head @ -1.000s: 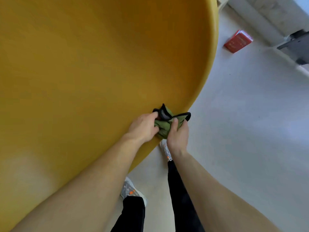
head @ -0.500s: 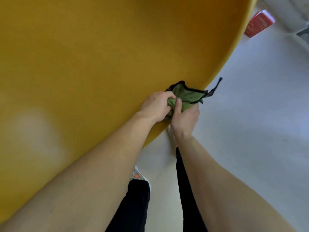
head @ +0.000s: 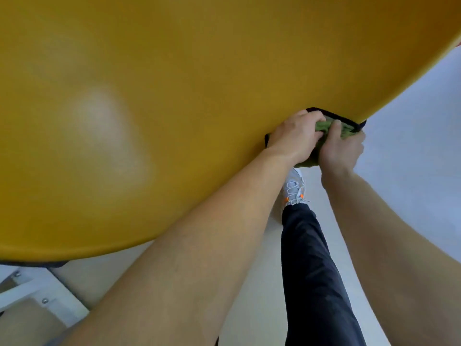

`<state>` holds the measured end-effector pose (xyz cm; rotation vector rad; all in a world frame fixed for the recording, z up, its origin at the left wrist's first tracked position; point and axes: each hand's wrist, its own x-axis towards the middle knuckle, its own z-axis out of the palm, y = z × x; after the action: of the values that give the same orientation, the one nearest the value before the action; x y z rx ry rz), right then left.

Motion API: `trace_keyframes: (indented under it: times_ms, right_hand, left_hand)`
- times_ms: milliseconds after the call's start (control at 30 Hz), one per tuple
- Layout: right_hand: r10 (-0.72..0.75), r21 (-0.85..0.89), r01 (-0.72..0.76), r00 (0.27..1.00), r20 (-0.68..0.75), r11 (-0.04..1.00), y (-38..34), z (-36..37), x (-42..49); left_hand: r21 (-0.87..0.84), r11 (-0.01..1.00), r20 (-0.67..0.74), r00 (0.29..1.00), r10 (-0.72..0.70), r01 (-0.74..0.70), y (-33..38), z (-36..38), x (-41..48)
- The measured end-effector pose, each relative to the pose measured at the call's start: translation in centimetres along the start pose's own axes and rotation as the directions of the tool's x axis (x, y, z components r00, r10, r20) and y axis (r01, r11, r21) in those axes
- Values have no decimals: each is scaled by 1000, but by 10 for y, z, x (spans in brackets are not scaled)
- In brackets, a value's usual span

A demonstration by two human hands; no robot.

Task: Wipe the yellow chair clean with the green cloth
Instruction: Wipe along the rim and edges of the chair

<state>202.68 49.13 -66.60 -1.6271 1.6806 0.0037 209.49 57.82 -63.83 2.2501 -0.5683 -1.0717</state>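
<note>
The yellow chair [head: 174, 96] fills most of the head view as a broad curved shell, its rim running from lower left up to the right. The green cloth [head: 345, 127], edged in black, is folded over that rim at centre right. My left hand [head: 296, 136] lies on the shell side and grips the cloth. My right hand [head: 340, 148] clamps the same cloth from the floor side, thumb on top. Most of the cloth is hidden under both hands.
Pale floor [head: 411, 146] lies to the right and below the rim. My leg in dark trousers [head: 311, 265] and a white shoe [head: 294, 188] stand directly under the hands. A white metal frame with bolts [head: 42, 295] shows at the lower left.
Both hands slid the cloth along the rim. The view shifted so the chair covers more of the frame; the red box on the floor has left the view and the white frame has appeared.
</note>
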Motion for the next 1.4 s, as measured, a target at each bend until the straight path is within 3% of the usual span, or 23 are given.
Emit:
trace_keyframes:
  times_ms: [167, 300, 400, 500, 600, 767, 833, 967, 1067, 1100, 1167, 1233, 1267, 1300, 1333, 1400]
  right_hand:
    - [201, -164, -173, 963, 176, 971, 57, 59, -123]
    - [307, -16, -322, 886, 348, 947, 83, 94, -217]
    - [377, -20, -411, 813, 444, 911, 85, 94, -226]
    - [405, -80, -402, 855, 325, 912, 65, 63, -185]
    - [276, -2, -282, 939, 205, 959, 53, 27, -121]
    - [284, -112, -264, 929, 239, 958, 63, 55, -153]
    - [352, -143, -322, 866, 356, 936, 72, 79, -209]
    - [471, -206, -437, 673, 571, 875, 81, 117, -320]
    - [505, -297, -452, 460, 730, 841, 70, 119, -368]
    - [519, -326, -466, 381, 765, 822, 59, 115, -377]
    - [535, -374, -450, 311, 785, 811, 49, 110, -381]
    - [540, -405, -406, 309, 783, 819, 44, 99, -373]
    - [550, -435, -364, 325, 769, 823, 38, 92, -368]
    - [559, -479, -294, 347, 753, 828, 36, 86, -361]
    - [554, -524, -185, 358, 752, 831, 35, 80, -355]
    - [529, -582, 89, 324, 784, 808, 27, 67, -346]
  left_hand:
    - [203, 965, 114, 975, -191, 165, -88, -31, -78]
    - [317, 891, 136, 915, -380, 324, -139, -61, -151]
    - [293, 893, 103, 917, -385, 341, -147, -59, -159]
    - [100, 951, 63, 952, -299, 292, -123, -38, -130]
    - [-88, 971, 62, 974, -219, 223, -87, -14, -105]
    - [88, 966, 56, 967, -250, 245, -111, -20, -129]
    - [184, 936, 43, 949, -311, 298, -141, -42, -162]
    - [409, 830, -42, 917, -397, 379, -190, -96, -248]
    - [417, 792, -225, 895, -386, 446, -207, -117, -303]
    - [344, 812, -312, 873, -374, 471, -207, -119, -318]
    - [140, 843, -510, 767, -389, 520, -200, -116, -344]
    - [-115, 810, -682, 546, -486, 575, -184, -103, -360]
    - [-303, 751, -684, 415, -600, 587, -174, -94, -361]
    - [-531, 636, -588, 297, -752, 560, -163, -86, -357]
    - [-741, 457, -405, 215, -889, 493, -153, -79, -347]
    - [-937, 100, -46, 167, -985, 334, -141, -72, -325]
